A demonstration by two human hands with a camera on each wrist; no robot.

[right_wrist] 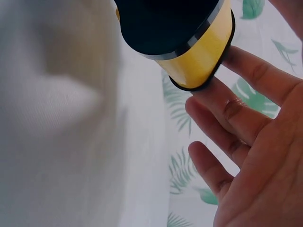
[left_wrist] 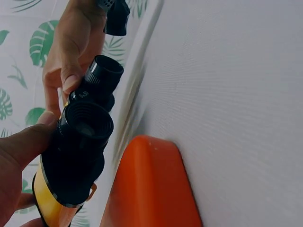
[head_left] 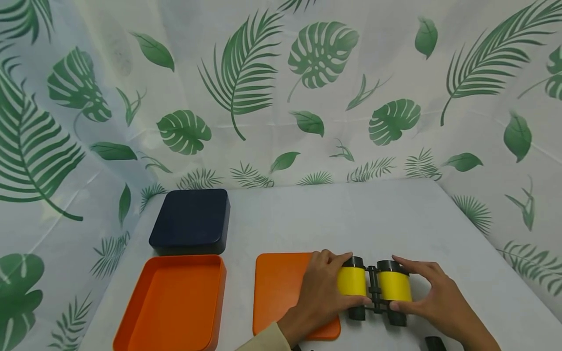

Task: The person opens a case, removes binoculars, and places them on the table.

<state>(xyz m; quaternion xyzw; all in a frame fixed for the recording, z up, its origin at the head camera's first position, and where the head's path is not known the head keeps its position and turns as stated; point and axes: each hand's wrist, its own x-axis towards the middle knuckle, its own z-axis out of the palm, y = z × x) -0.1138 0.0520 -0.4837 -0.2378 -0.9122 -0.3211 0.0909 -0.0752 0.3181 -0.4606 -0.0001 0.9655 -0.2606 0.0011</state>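
Yellow and black binoculars (head_left: pixel 394 286) are held between both hands at the right front of the table. My left hand (head_left: pixel 319 287) grips the left barrel, thumb at the eyepiece end and fingers at the far end. On the other barrel, my right hand (head_left: pixel 443 297) pinches likewise, with thumb near and forefinger far. In the left wrist view the black eyepieces (left_wrist: pixel 87 120) face the camera. The right wrist view shows the yellow barrel (right_wrist: pixel 194 64) against the fingertips of the right hand. Under my left hand lies a flat orange lid (head_left: pixel 278 287), partly covered by that hand.
An open orange box (head_left: pixel 171 307) stands at the left front. Behind it sits a dark navy box (head_left: pixel 190 217). A small black object (head_left: pixel 434 342) shows at the bottom edge near my right wrist. Leaf-print curtains (head_left: pixel 325 122) border the white table (head_left: pixel 329 214).
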